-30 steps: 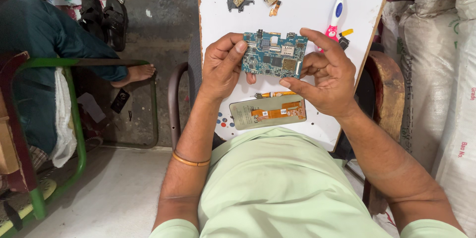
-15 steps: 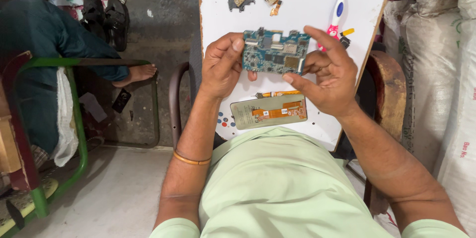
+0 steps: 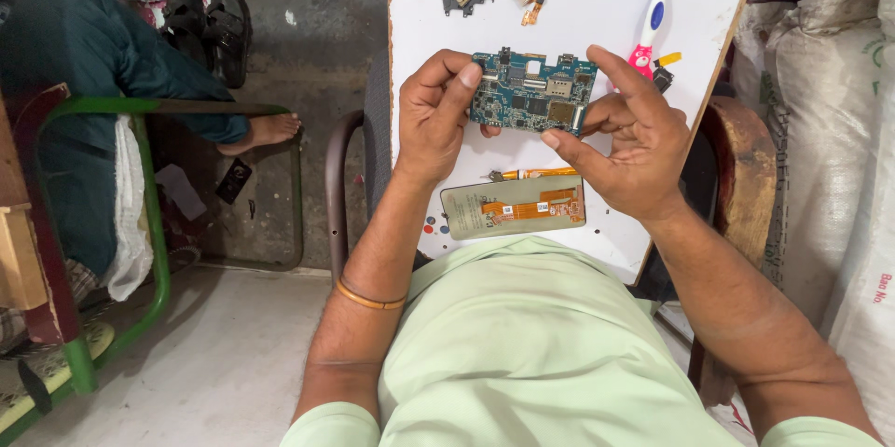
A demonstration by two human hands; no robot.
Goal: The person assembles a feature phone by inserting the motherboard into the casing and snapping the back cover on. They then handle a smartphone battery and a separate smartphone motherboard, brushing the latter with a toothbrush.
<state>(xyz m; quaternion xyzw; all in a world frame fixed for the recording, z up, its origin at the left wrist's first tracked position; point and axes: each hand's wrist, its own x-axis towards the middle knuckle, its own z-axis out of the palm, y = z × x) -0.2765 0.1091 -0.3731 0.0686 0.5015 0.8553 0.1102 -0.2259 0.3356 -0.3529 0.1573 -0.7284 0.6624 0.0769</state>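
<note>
— So where's the board (image 3: 531,93) sitting right now?

— Up off the desk (image 3: 597,18), between my two hands, long axis running left to right. My left hand (image 3: 438,116) has its left end, thumb on the face and fingers (image 3: 463,83) curled behind, pinched shut on it.

— And the right?

— My right hand (image 3: 629,144) is at the right end, thumb pressed to the lower right corner, the other fingers spread loose above. Both hands are equally close; the board lies straight ahead of my fingertips.

— Anything under it?

— Nearer me, a screen panel (image 3: 515,207) lies flat, a small screwdriver (image 3: 533,173) just beyond it. A toothbrush (image 3: 653,13) lies far right.
</note>
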